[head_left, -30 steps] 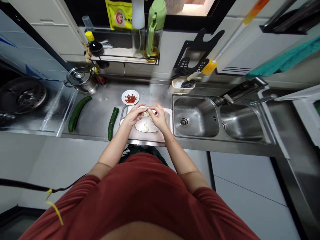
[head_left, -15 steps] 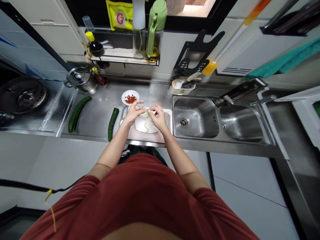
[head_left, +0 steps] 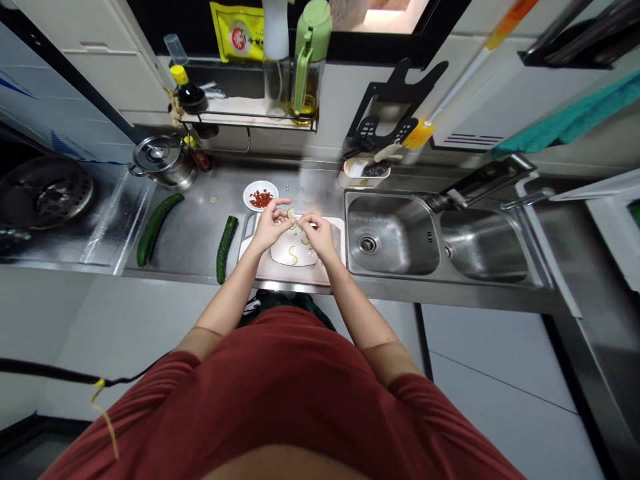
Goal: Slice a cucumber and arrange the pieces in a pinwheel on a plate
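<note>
My left hand [head_left: 271, 229] is closed in a pinch on a thin, pale cucumber slice [head_left: 291, 214] above a white plate [head_left: 280, 255]. Close beside it, my right hand [head_left: 319, 237] has its thumb and fingertips pressed together near the same slice; whether they grip part of it is too small to tell. Curved cucumber slices [head_left: 293, 255] lie on the plate, which rests on a cutting board [head_left: 265, 272]. Left of the board lies a cut cucumber [head_left: 227, 249]. A longer cucumber [head_left: 157, 230] is farther left. Behind my left hand stands a white dish of chopped red peppers [head_left: 261, 198].
A double steel sink [head_left: 395, 263] adjoins the board on the right. At the back left are a lidded pot [head_left: 163, 163] and a small red bottle [head_left: 199, 157]. A wall shelf [head_left: 240, 115] holds bottles above the counter. A utensil holder [head_left: 363, 175] stands behind the sink.
My fingertips have shifted slightly, and the slice in my left hand now stands more upright between the hands. The cucumbers and the dish have stayed in place.
</note>
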Available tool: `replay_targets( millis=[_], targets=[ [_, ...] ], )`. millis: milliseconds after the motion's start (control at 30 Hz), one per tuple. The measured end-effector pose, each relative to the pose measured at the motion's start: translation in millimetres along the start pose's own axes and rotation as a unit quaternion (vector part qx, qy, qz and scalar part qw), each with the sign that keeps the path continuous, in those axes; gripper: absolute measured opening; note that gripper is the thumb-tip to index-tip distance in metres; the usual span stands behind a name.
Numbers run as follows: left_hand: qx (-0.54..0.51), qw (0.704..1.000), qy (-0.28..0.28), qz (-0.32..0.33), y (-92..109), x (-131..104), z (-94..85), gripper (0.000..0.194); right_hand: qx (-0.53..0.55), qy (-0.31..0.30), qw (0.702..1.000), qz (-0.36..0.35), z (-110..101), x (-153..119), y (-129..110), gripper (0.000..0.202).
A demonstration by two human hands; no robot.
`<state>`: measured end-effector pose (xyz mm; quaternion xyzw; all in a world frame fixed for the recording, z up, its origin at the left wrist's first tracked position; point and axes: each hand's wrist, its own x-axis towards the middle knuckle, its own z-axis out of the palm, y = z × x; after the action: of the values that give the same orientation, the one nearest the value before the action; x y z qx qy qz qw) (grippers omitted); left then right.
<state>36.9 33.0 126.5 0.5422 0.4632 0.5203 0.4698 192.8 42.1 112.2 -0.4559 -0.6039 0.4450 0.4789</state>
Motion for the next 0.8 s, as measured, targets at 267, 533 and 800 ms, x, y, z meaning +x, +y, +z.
replay_targets(
  millis=[267,533,800],
  targets=[
    [0.037,0.998,-0.018,0.039,-0.5,-0.9,1.7,0.042,0.016,0.003,0.999,0.030,0.4,1.0,3.0,0.020],
    [0.051,0.998,-0.006,0.040,-7.6,-1.1,5.1,0.035,0.022,-0.007,0.998,0.057,-0.3,-0.8,1.9,0.020],
    [0.031,0.998,0.038,0.032,-17.4,-1.1,7.0,0.038,0.094,-0.033,0.986,0.131,0.8,-4.1,3.5,0.025]
  ],
)
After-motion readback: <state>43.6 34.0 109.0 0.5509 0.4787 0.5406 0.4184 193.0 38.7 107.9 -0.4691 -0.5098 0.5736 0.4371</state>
